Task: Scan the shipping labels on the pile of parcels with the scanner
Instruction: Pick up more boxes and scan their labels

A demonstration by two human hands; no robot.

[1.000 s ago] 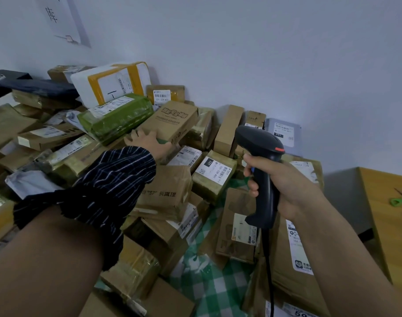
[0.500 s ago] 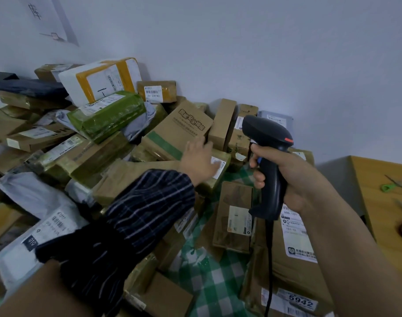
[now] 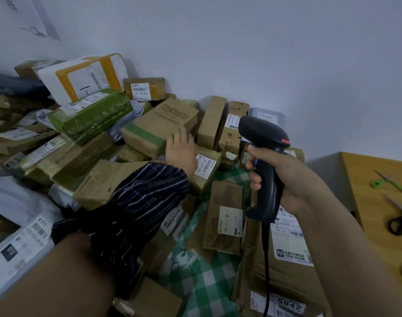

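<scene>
A pile of cardboard parcels fills the left and middle of the view, on a green checked cloth [image 3: 204, 282]. My right hand [image 3: 287, 177] grips a black corded scanner [image 3: 265, 165], its head aimed toward the back of the pile. My left hand [image 3: 180, 148] rests with straight fingers against the near end of a brown parcel with a green stripe [image 3: 160, 126]. Just below the left hand lies a small parcel with a white barcode label [image 3: 205, 167]. A large box with a white label [image 3: 289, 243] lies under my right forearm.
A green-wrapped parcel [image 3: 90, 115] and a white box with yellow tape [image 3: 81, 78] lie at the back left against the wall. A wooden table [image 3: 378, 202] at the right carries green-handled scissors [image 3: 389, 181] and black-handled scissors [image 3: 401, 216]. A grey mailer bag [image 3: 19, 245] lies at the lower left.
My left hand has moved right across the pile, from beside the green-wrapped parcel to the near end of the green-striped brown parcel. The scanner has stayed in my right hand.
</scene>
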